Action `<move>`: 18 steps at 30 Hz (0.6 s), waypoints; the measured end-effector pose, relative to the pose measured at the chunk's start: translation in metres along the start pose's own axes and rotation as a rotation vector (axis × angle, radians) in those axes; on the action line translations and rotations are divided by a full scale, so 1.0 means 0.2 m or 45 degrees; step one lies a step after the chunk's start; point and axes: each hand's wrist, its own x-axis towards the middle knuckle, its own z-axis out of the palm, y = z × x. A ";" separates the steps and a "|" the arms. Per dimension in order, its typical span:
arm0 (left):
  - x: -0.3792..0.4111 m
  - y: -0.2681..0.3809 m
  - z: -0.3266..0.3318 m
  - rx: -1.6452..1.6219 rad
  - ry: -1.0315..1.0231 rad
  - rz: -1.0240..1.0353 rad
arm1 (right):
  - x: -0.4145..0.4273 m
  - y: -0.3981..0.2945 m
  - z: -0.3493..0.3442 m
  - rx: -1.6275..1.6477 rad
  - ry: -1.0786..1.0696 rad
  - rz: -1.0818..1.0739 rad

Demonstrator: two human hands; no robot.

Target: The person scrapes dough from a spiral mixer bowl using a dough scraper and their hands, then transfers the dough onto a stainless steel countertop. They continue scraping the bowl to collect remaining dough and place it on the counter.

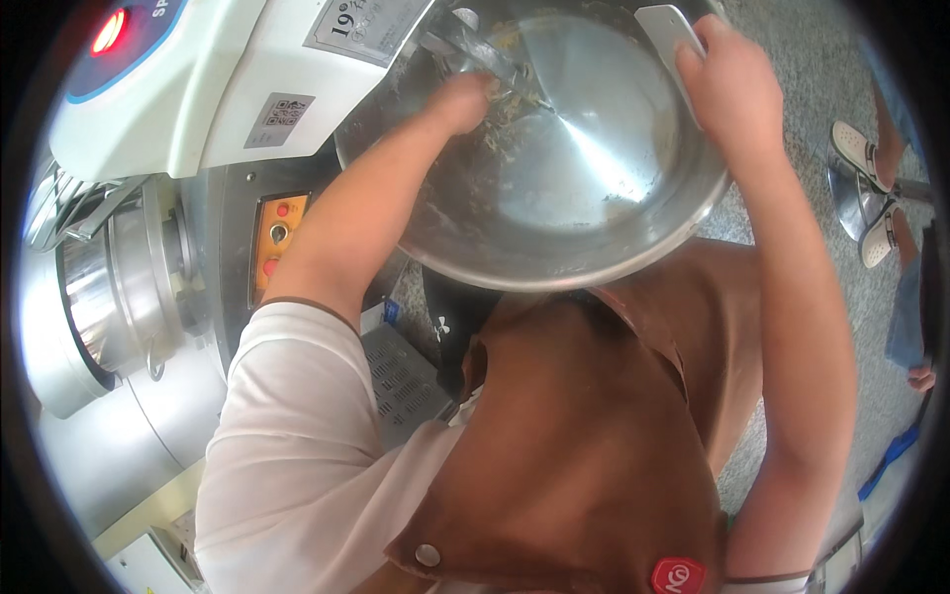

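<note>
A large stainless steel mixer bowl point(586, 178) stands in front of me, with smears of dough on its wall and floor. My left hand point(464, 104) reaches inside, beside the metal mixing tool point(490, 56) under the mixer head point(297, 67). Bits of sticky dough point(508, 111) lie around those fingers. Their tips are hidden, so I cannot tell whether they grip anything. Over the bowl's right rim, my right hand point(738, 96) grips a flat white dough scraper point(668, 41).
A control panel point(278, 241) with red buttons and a knob sits left of the bowl. Farther left stands another mixer with a steel bowl point(111, 289) and a wire whisk point(74, 208). At right, a person's feet in white clogs point(857, 152) rest by a round metal base point(850, 208).
</note>
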 end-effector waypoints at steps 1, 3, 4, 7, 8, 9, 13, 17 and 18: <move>0.01 -0.03 -0.01 0.003 0.073 -0.040 | 0.00 0.00 0.00 0.019 -0.003 -0.001; 0.06 -0.11 0.08 0.143 -0.029 -0.091 | 0.01 0.00 0.01 -0.001 -0.005 -0.003; 0.07 -0.10 0.10 0.121 -0.035 -0.138 | 0.01 0.00 0.01 -0.014 -0.003 0.001; 0.11 -0.08 0.10 0.204 -0.035 -0.096 | 0.01 0.00 0.00 -0.007 -0.012 0.003; 0.12 -0.08 0.10 0.256 -0.031 -0.053 | 0.00 -0.02 0.00 0.003 0.047 -0.005; 0.11 -0.05 0.09 0.124 -0.023 -0.108 | -0.01 -0.03 -0.01 0.011 0.105 -0.011; 0.09 -0.02 0.10 -0.360 0.119 -0.234 | -0.02 -0.01 0.02 0.013 0.230 -0.065; 0.18 -0.14 0.24 0.018 0.009 0.092 | -0.01 -0.02 0.01 0.027 0.212 -0.091; 0.18 -0.12 0.24 0.103 -0.030 0.154 | -0.01 0.00 0.03 0.018 0.218 -0.098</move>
